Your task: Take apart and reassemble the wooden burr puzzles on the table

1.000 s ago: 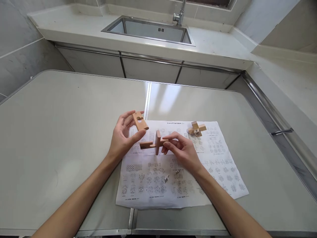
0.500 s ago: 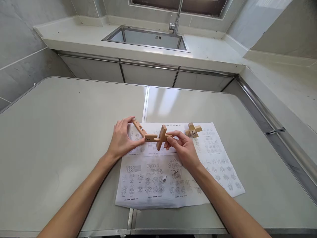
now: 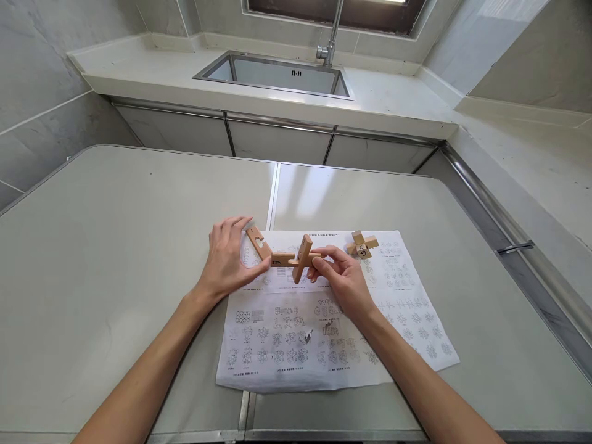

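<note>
My left hand is closed on a notched wooden puzzle piece, its ends between my fingers and thumb. That thumb also sits at the end of a wooden bar with a dark mark on it. The bar meets a crosswise wooden piece, and the two look interlocked. My right hand pinches the right end of this joined pair between thumb and fingers. Beyond my right hand, an assembled wooden burr puzzle with marked ends rests on the printed sheet.
The sheet, covered with small puzzle diagrams and torn in places, lies on a pale folding table with a centre seam. Behind the table stands a counter with a sink and a faucet. Another ledge runs along the right.
The notched piece has turned in my left hand, so its notched face shows more broadly. My right hand and the joined pieces stay nearly where they were.
</note>
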Action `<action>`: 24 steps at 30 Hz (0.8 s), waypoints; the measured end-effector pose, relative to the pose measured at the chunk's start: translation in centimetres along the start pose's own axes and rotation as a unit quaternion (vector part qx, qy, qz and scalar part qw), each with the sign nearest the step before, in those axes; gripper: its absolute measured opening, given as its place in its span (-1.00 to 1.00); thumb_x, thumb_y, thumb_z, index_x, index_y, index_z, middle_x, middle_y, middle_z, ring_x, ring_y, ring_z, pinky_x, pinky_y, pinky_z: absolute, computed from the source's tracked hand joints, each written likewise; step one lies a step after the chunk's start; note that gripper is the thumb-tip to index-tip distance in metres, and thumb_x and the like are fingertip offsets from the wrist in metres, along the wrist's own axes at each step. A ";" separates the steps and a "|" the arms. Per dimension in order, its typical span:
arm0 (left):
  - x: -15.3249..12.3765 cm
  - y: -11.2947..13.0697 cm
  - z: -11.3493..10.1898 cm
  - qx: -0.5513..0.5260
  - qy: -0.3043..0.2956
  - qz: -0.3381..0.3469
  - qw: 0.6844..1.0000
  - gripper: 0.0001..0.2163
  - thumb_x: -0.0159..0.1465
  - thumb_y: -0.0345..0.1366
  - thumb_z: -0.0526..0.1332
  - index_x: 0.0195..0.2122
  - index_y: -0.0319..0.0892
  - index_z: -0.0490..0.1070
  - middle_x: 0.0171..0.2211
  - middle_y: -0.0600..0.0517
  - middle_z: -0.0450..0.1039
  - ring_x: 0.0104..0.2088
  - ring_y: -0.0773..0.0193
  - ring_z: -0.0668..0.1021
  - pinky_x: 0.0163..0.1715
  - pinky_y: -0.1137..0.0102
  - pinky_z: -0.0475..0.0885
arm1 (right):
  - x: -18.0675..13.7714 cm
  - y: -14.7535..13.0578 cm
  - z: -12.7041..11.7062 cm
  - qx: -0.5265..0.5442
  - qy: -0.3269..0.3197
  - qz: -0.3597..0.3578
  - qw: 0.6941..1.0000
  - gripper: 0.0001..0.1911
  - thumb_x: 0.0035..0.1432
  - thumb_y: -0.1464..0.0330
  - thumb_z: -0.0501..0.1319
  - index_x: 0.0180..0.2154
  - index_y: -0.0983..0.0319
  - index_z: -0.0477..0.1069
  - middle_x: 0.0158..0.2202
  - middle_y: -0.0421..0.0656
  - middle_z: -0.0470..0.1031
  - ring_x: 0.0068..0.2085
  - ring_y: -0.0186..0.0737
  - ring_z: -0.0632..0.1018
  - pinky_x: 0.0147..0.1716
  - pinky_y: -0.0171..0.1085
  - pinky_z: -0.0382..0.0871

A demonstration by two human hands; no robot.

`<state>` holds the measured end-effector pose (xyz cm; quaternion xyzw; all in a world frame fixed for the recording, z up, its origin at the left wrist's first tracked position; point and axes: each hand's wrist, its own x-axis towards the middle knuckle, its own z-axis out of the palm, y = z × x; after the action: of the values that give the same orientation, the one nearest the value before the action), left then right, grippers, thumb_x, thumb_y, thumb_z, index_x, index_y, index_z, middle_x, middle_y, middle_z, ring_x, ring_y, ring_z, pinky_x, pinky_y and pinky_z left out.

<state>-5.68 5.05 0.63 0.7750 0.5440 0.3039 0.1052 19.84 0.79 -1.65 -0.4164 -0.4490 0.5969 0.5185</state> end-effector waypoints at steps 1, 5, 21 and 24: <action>0.0 0.4 -0.2 -0.025 0.019 0.002 1.000 -0.38 0.21 -0.09 0.39 0.28 -0.10 0.33 0.27 -0.21 0.39 0.29 -0.25 0.36 0.29 -0.12 0.28 | 0.0 0.0 0.0 0.003 -0.002 0.002 1.000 -0.71 0.26 0.14 0.46 -0.11 0.17 0.58 -0.39 -0.20 0.62 -0.33 -0.17 0.66 -0.25 -0.13 0.60; -0.4 2.3 -0.7 -0.225 0.007 -0.036 0.974 -0.69 0.47 -0.04 0.18 0.08 -0.08 0.50 -0.04 -0.07 0.59 -0.04 0.05 0.62 0.11 0.12 0.47 | 0.0 0.2 0.0 0.030 -0.032 0.015 0.999 -0.70 0.26 0.13 0.47 -0.10 0.17 0.59 -0.39 -0.20 0.62 -0.34 -0.19 0.65 -0.26 -0.15 0.60; -1.4 4.5 0.3 -0.585 -0.247 -0.122 0.763 -0.32 0.17 0.36 0.33 0.10 -0.04 0.64 0.07 -0.21 0.62 -0.01 -0.24 0.69 -0.01 -0.08 0.60 | -0.2 0.1 0.1 0.079 -0.100 0.049 0.991 -0.64 0.20 0.06 0.49 -0.14 0.15 0.56 -0.37 -0.22 0.60 -0.42 -0.25 0.61 -0.37 -0.22 0.56; -1.5 4.2 0.5 -0.620 -0.267 -0.122 0.728 -0.32 0.23 0.31 0.33 0.17 -0.10 0.59 -0.01 -0.23 0.66 -0.05 -0.21 0.70 0.02 -0.09 0.58 | -0.1 0.1 0.1 0.078 -0.097 0.042 0.991 -0.65 0.22 0.07 0.48 -0.13 0.16 0.57 -0.39 -0.22 0.59 -0.41 -0.25 0.61 -0.36 -0.22 0.56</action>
<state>-2.42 2.15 1.80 0.5137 0.2741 0.3384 0.7392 19.73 0.63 -1.68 -0.3337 -0.4311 0.6888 0.4779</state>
